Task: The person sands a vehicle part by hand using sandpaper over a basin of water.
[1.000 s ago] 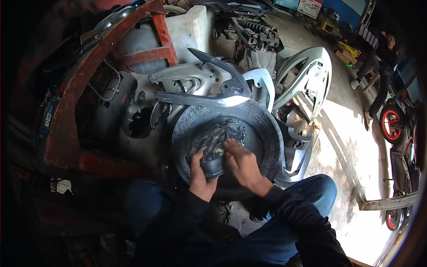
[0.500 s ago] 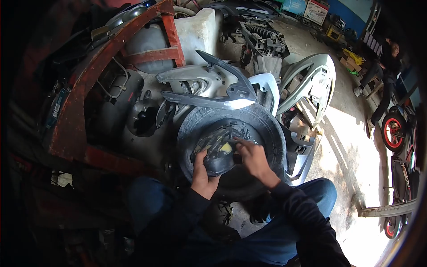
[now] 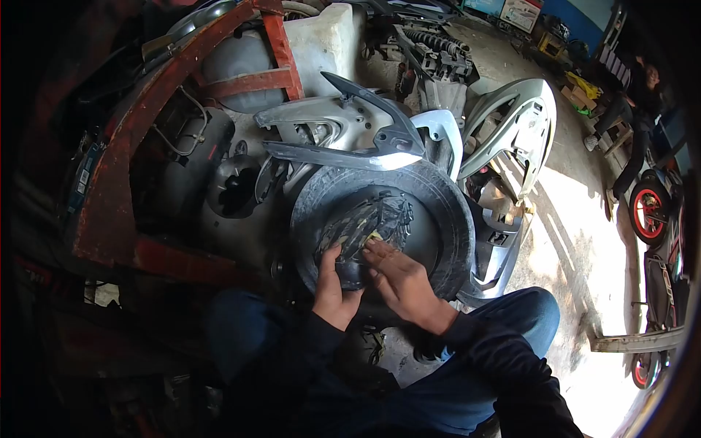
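Observation:
My left hand (image 3: 336, 290) grips the near left edge of a dark, rounded motorcycle part (image 3: 364, 226), its thumb on top. The part's surface is streaked and glossy, with yellowish patches. My right hand (image 3: 406, 281) presses on the near side of it, fingers close together and pointing up-left. Pale yellow shows at the right fingertips; whether it belongs to the part or lies under the fingers I cannot tell. Whatever the right fingers hold, if anything, is hidden. Both hands are over a wide black basin (image 3: 454, 219) with a thick rim.
Behind the basin lie a dark angular fairing (image 3: 350, 153) and a pale curved panel (image 3: 540, 131). A rusty red metal frame (image 3: 109, 190) stands at left. On the right are a motorcycle with a red wheel (image 3: 648, 212) and a seated person (image 3: 621, 120).
My right hand has moved left and slightly down, its fingers now covering most of the yellow patch. The left hand keeps its grip on the part.

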### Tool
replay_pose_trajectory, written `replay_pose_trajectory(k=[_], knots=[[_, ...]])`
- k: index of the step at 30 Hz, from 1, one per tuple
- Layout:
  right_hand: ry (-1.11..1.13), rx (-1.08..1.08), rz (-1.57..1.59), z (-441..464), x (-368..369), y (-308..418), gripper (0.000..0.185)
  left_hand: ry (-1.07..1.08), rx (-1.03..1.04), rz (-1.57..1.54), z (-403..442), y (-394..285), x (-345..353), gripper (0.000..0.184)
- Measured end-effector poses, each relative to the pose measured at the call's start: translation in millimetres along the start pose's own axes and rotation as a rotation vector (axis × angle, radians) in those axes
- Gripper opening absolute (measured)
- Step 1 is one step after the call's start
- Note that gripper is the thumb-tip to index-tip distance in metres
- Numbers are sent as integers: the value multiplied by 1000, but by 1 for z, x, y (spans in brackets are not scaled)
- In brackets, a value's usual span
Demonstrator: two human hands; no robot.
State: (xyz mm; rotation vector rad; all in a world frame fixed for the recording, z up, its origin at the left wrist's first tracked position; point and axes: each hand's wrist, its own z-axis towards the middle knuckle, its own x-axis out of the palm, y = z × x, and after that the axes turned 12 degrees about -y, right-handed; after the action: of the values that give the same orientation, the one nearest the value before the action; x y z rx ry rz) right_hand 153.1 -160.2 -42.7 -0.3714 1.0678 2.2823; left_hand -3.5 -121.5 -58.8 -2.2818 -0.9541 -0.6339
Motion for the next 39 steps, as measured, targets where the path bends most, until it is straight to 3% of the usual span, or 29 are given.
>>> replay_pose_trajectory(k=[1, 3, 8, 9, 11, 15, 18, 22, 26, 30, 31, 33, 35, 37, 39], knots=[[-1, 1, -3, 1, 1, -8, 28, 1, -3, 1, -2, 0, 2, 35], [-11, 246, -30, 4, 3, -30, 27, -18, 25, 10, -5, 3, 7, 34], [85, 2, 22, -3, -7, -3, 29, -32, 32, 36, 4, 2, -7, 33], [83, 6, 16, -2, -4, -15, 29, -49, 23, 50, 4, 4, -8, 33], [40, 261, -29, 1, 0, -38, 29, -56, 29, 56, -3, 8, -1, 34], [24, -5, -6, -10, -3, -5, 26, -8, 18, 50, 6, 7, -7, 34], [26, 302, -18, 2, -2, -34, 27, -37, 35, 77, -2, 6, 1, 31], [4, 94, -1, -13, 1, -3, 30, -55, 50, 87, 2, 7, -5, 27], [5, 327, 4, -6, 0, -44, 30, -47, 54, 112, -4, 7, 2, 27], [-2, 84, 40, -9, -3, -4, 28, -73, 36, 113, 4, 3, -3, 27], [1, 83, 37, -7, -2, -13, 28, -48, 16, 104, 4, 3, -4, 27], [0, 354, 36, 2, -2, -37, 28, -59, 31, 109, -2, 6, 4, 27], [-1, 356, 9, 0, 0, -29, 28, -62, 55, 115, 1, 5, 4, 27], [13, 151, 61, -7, -2, -8, 27, -55, 80, 104, 8, 7, -3, 28], [33, 189, 74, -3, -5, -22, 28, -53, 91, 127, 5, 10, 1, 28]])
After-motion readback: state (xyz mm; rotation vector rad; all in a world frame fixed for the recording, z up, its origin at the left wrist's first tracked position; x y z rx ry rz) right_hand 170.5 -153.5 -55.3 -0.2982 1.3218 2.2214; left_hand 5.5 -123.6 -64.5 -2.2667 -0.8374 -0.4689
